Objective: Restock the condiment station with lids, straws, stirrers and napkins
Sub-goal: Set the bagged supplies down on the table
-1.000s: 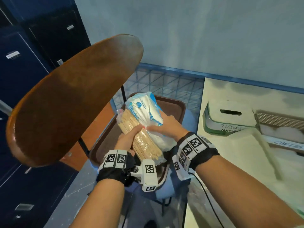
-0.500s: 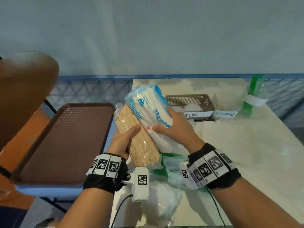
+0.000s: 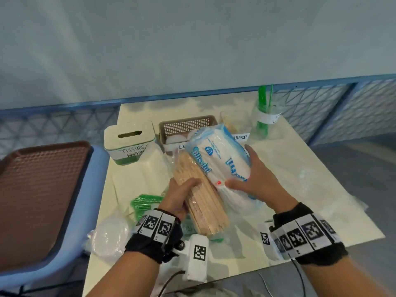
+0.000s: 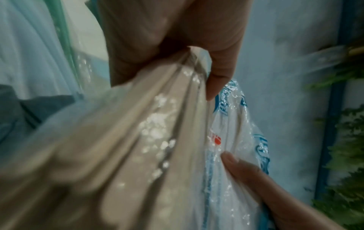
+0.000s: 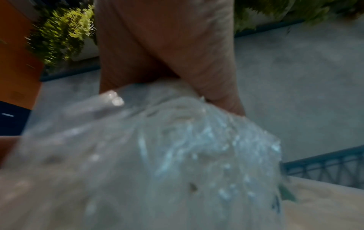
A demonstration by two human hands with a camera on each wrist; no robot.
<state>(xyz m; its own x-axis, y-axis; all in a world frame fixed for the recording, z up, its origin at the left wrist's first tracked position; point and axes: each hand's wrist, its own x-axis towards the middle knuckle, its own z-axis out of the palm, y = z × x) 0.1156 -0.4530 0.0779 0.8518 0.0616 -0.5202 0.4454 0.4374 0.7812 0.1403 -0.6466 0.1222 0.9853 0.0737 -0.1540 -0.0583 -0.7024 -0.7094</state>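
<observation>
Over the cream table (image 3: 289, 179) I hold two packs side by side. My left hand (image 3: 182, 192) grips a clear bag of wooden stirrers (image 3: 201, 202), seen close in the left wrist view as the stirrer bag (image 4: 126, 140). My right hand (image 3: 252, 179) grips a white and blue pack of napkins (image 3: 218, 155), blurred in the right wrist view as the napkin pack (image 5: 157, 155). At the back stand a white tissue box (image 3: 128, 142), a brown mesh basket (image 3: 186, 126) with lids, a stirrer holder with a label (image 3: 239, 137) and a clear cup of green straws (image 3: 262, 116).
A bag of green straws (image 3: 145, 203) and a bag of clear lids (image 3: 111, 236) lie on the table's near left. A brown tray (image 3: 40, 189) sits on a blue seat to the left. A blue lattice rail (image 3: 342, 103) and wall run behind.
Both hands carried the two packs from above the brown tray rightward to over the cream table. The view swung right and the wooden chair back left the frame.
</observation>
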